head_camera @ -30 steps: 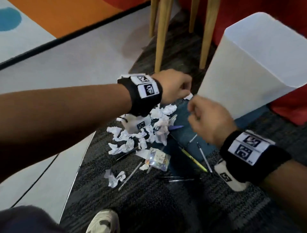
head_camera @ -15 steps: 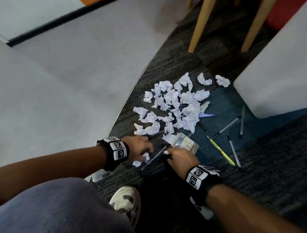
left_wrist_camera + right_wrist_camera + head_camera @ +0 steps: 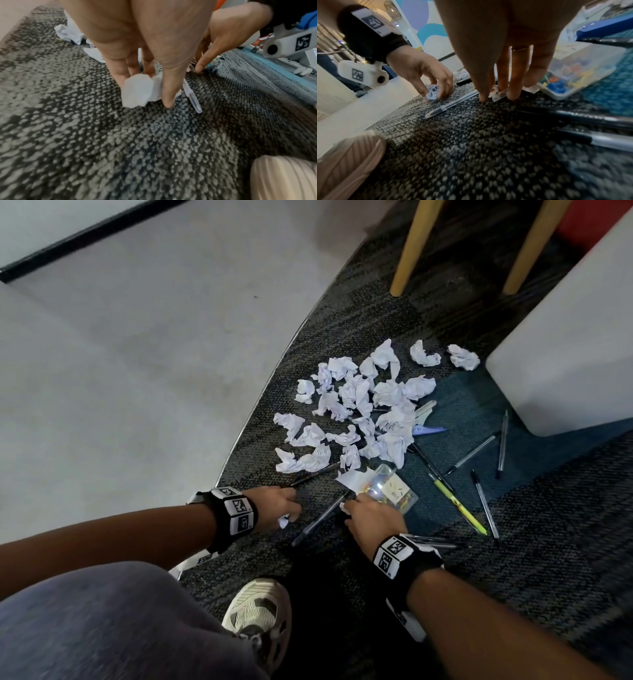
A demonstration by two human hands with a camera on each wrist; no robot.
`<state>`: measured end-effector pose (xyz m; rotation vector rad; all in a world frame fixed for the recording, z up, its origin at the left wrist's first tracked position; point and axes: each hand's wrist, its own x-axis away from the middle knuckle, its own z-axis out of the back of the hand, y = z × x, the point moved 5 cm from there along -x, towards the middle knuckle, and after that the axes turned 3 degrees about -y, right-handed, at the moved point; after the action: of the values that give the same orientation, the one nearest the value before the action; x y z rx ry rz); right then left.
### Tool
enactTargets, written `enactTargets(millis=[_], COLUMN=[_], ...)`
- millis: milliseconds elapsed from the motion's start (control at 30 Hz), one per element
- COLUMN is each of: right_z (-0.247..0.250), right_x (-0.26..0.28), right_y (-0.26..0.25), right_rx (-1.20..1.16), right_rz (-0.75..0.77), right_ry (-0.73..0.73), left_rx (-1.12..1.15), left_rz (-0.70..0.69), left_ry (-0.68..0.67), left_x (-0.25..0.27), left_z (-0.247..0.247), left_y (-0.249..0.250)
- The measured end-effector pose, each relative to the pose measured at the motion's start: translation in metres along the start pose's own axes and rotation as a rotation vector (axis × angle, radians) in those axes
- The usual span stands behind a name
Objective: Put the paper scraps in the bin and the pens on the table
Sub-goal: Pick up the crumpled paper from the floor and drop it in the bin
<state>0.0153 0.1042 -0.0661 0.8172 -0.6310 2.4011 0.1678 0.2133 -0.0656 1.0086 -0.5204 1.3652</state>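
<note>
A crumpled paper scrap (image 3: pixel 139 92) lies on the carpet (image 3: pixel 342 559), pinched in the left hand's (image 3: pixel 274 505) grip between thumb and fingers. Just to its right a clear pen (image 3: pixel 320 518) lies with its long axis running diagonally toward the right hand (image 3: pixel 371 518), whose fingertips (image 3: pixel 483 98) close on a smaller scrap (image 3: pixel 498 95) beside a plastic box (image 3: pixel 390 487). The bin (image 3: pixel 565 354) stands well apart, beyond the scrap pile (image 3: pixel 359 405).

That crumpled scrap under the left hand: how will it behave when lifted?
The crumpled paper scrap looks light, so it should lift easily in the left hand's fingertip pinch. Its creased folds will probably squash rather than resist. The clear pen lying right beside it is round and may roll if nudged.
</note>
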Motion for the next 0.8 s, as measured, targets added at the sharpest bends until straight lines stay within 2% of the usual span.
enactTargets(millis=[267,433,500,700,800], right_z=[0.004,0.014,0.023,0.093,0.145], right_x=[-0.004,0.002,0.006,0.033,0.055], right_y=[-0.003,-0.004,-0.001,0.026,0.059], right_rx=[0.022,0.020,0.005,0.089,0.132], right_rz=[-0.025,0.015,0.059,0.174,0.178], right_ry=[0.019,0.014,0.004,0.088,0.225], left_rx=[0.105,0.161,0.182,0.162,0.126], left_rz=[-0.009,-0.009,-0.017,-0.085,-0.138], left_ry=[0.018,0.041,0.090,0.301,0.387], left_x=[-0.008,-0.011,-0.008,0.002,0.007], left_z=[0.012,0.044,0.065,0.146,0.190], left_y=[0.001,0.010,0.016,0.044,0.067])
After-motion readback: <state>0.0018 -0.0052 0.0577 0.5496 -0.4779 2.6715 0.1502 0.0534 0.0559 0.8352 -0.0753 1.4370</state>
